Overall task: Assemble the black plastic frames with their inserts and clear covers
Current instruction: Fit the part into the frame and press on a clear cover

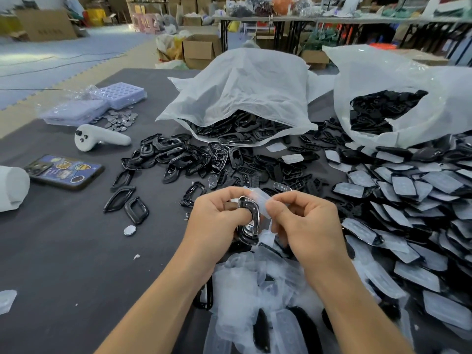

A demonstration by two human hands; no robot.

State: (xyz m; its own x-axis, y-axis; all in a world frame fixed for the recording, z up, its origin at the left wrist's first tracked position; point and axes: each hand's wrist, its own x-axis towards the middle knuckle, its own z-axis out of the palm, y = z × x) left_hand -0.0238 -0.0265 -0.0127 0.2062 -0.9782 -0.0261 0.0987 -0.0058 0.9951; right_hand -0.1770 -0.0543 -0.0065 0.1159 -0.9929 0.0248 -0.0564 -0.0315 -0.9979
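Grip, left hand (217, 213): fingers curled round a black frame (249, 226), thumb laid across its upper face, clamped on it.
Grip, right hand (304, 221): thumb and forefinger pinching a clear cover (258, 198), remaining fingers curled beneath.
Black frame: held upright between both hands above the near middle of the table (63, 251); shiny silver rim along its right edge.
Clear cover: touching the frame's upper right corner, partly hidden behind the right fingertips; seated or merely laid against it, cannot tell.
Table: covered in dark grey cloth.
Loose frames (178, 154): scattered in a black heap beyond the hands, spilling from the mouth of the middle bag (242, 93).
Middle bag: white plastic, slumped, open toward the camera, black parts inside.
Right bag (396, 98): white plastic, mouth open, also filled with black parts.
Button inserts (293, 172): small dark pieces strewn between the loose frames and the right-hand pile.
Finished pieces (421, 200): black shells faced with clear film, overlapping in a wide pile along the right edge.
Spare covers (255, 277): translucent heap just below the hands.
Controller (102, 137): white, lying on its side at left.
Phone (65, 171): face down, stickers on its case, near the controller.
Metal discs (120, 120): small pile beside lilac trays (122, 94); one single disc (129, 230) lying alone left of the hands.
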